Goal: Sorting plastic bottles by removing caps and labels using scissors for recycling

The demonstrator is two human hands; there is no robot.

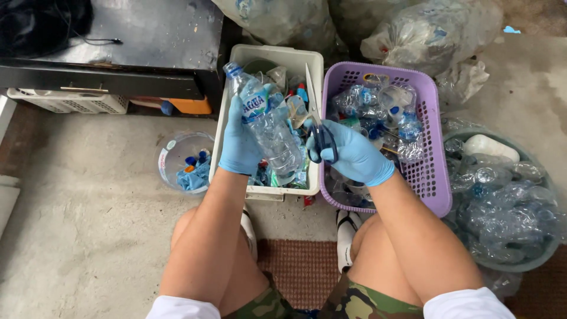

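My left hand [239, 145], in a blue glove, grips a clear plastic bottle [269, 121] with a blue cap and a blue label, held tilted over the white bin [277, 54]. My right hand [354, 155], also gloved in blue, holds a pair of scissors [319, 133] with dark handles; the blades point up and away, just right of the bottle. Both hands hover above the gap between the white bin and the purple basket [428, 171].
The white bin holds labels and scraps. Crushed clear bottles fill the purple basket. A grey round tub [520, 263] at right holds more bottles. A small clear bowl [171, 155] at left has caps and blue scraps. Bags of plastic [437, 29] and a dark table [147, 35] stand behind.
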